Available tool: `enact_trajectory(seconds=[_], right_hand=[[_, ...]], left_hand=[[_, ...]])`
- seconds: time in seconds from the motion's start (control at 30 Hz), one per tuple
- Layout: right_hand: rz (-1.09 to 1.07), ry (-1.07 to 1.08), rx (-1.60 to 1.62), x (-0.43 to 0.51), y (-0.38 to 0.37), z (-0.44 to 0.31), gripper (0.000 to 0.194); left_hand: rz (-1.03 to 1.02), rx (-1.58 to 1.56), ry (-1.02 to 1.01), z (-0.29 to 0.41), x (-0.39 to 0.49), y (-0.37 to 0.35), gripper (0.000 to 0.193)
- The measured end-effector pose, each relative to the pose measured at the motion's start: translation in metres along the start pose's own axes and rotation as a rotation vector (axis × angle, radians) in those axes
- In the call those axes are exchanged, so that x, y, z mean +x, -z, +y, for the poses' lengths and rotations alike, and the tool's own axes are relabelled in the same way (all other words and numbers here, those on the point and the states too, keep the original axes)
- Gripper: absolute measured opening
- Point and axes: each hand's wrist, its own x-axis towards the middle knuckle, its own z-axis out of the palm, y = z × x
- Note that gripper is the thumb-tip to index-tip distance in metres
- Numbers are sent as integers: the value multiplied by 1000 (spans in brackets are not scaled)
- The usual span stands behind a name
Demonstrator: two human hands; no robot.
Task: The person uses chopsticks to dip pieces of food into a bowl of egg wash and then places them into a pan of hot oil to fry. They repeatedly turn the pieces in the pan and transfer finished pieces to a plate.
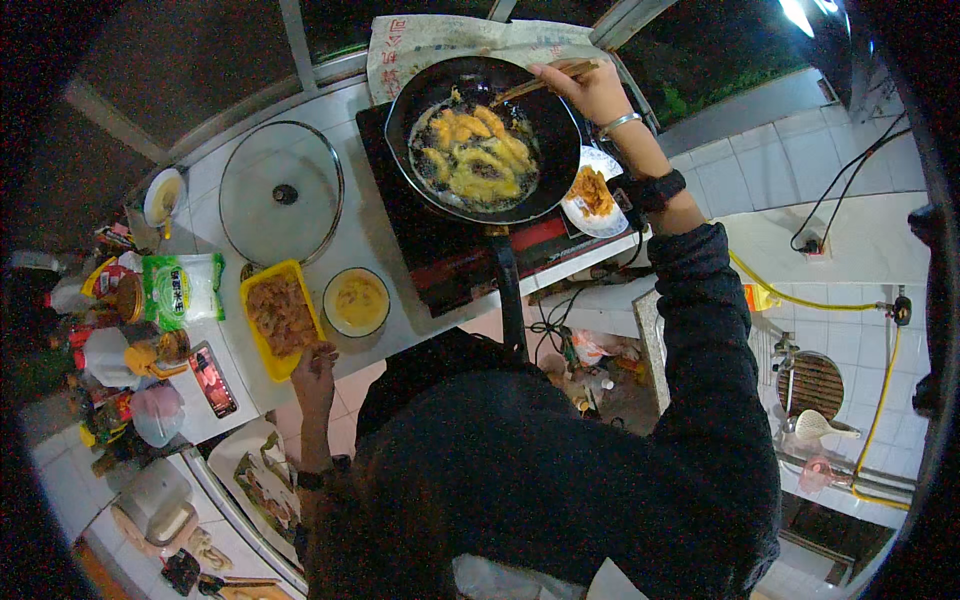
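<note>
My right hand (589, 94) holds a pair of wooden chopsticks (525, 88), whose tips point down into a black frying pan (556, 161). Several battered pieces (480, 154) fry in bubbling oil there, some golden, others pale yellow. My left hand (316, 361) is at the near corner of a yellow plastic tray (312, 294) of raw meat strips (281, 315); whether its curled fingers grip the rim is unclear. Just right of the tray stands a glass bowl of yellow batter (357, 302). A white plate (604, 223) with fried pieces (591, 192) sits by the pan, partly hidden by my right wrist.
The pan rests on a black induction cooker (420, 255), its handle (510, 300) jutting over the counter edge toward me. A glass lid (281, 195) lies on the left. Nearby are a green-and-white packet (184, 291), a phone (212, 380) and several jars. Cables (555, 322) hang below.
</note>
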Motion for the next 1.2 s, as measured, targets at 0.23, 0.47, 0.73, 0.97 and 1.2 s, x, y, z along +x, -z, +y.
enact_trajectory(seconds=[0.23, 0.47, 0.73, 0.97, 1.2], right_hand=[[33, -18, 200, -25, -27, -39, 17], [166, 71, 266, -42, -53, -64, 18], [137, -38, 218, -33, -70, -59, 22], [232, -809, 961, -18, -66, -19, 38], [212, -604, 520, -22, -47, -7, 42]], left_hand=[[11, 10, 0, 6, -2, 1, 13], [-22, -18, 33, -4, 1, -4, 14], [-19, -21, 19, -6, 5, -7, 14], [-14, -1, 48, -1, 2, -6, 14], [-4, -57, 2, -10, 5, -7, 16]])
